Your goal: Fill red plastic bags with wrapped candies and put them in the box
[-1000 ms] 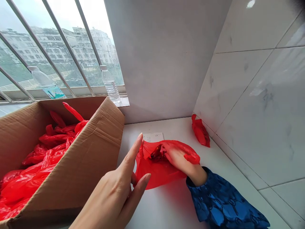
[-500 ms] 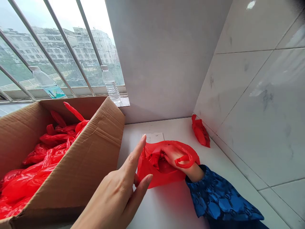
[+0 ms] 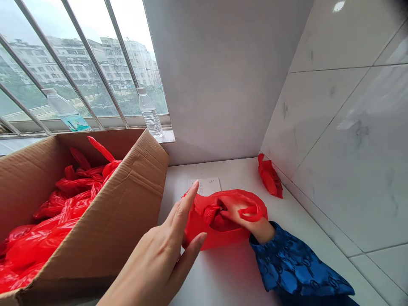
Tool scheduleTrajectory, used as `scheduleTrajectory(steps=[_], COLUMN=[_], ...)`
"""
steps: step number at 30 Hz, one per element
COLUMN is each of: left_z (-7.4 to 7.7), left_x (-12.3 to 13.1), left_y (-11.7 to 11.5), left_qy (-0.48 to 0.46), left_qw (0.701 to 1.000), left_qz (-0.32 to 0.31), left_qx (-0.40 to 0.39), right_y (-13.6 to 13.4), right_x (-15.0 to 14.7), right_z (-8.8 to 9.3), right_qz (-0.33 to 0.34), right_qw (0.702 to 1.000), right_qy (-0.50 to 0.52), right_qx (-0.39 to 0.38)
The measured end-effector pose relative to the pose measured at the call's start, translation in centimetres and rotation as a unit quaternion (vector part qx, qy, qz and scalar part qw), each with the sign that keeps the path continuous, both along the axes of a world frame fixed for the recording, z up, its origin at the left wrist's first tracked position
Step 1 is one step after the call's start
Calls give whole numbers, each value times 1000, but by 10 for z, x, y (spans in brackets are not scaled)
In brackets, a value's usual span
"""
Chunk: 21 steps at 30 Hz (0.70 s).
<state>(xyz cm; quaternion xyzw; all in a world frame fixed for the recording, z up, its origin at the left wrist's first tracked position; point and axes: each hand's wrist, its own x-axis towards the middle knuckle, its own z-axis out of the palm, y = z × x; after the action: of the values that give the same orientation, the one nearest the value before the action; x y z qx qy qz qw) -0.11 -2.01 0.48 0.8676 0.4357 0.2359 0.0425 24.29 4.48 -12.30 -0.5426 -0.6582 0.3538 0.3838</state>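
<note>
Red plastic carrier bag (image 3: 216, 227) lies on white counter (image 3: 236, 178), partly over 1 paper slip (image 3: 208, 185). Right hand (image 3: 239, 212) is inside its mouth, grip undeterminable; left hand (image 3: 159, 250) open, fingers spread at bag's edge. 1 crumpled red bag (image 3: 269, 178) sits by tiled wall (image 3: 334, 148); cardboard box (image 3: 127, 204) holds more red bags (image 3: 70, 182).

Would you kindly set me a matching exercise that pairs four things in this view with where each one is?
Things:
1. the right hand
2. the crumpled red bag
3. the unlabelled plastic water bottle
4. the white paper slip

Places:
A. on the window ledge
B. against the tiled wall
C. behind the open red plastic bag
D. inside that bag

Pairs: 1-D, 2-B, 3-A, 4-C
</note>
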Motion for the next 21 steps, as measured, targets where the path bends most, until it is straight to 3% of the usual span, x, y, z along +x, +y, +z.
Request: scheduleTrajectory(steps=[4,10,17,21], left_z=[-4,-13,-22,-28], left_x=[0,6,22,25], left_y=[6,22,41,49], left_qy=[7,46,56,-7], left_qw=[999,997,992,993], left_qz=[37,66,13,2], left_qx=[8,-4,-111,-122], right_y=[16,-3,-15,-13], right_x=[9,17,7,-3], right_z=[35,81,88,87], right_qz=[88,169,228,196], right_qw=[993,985,967,962], right_qy=[-78,-1,87,191], right_qx=[2,48,69,-7])
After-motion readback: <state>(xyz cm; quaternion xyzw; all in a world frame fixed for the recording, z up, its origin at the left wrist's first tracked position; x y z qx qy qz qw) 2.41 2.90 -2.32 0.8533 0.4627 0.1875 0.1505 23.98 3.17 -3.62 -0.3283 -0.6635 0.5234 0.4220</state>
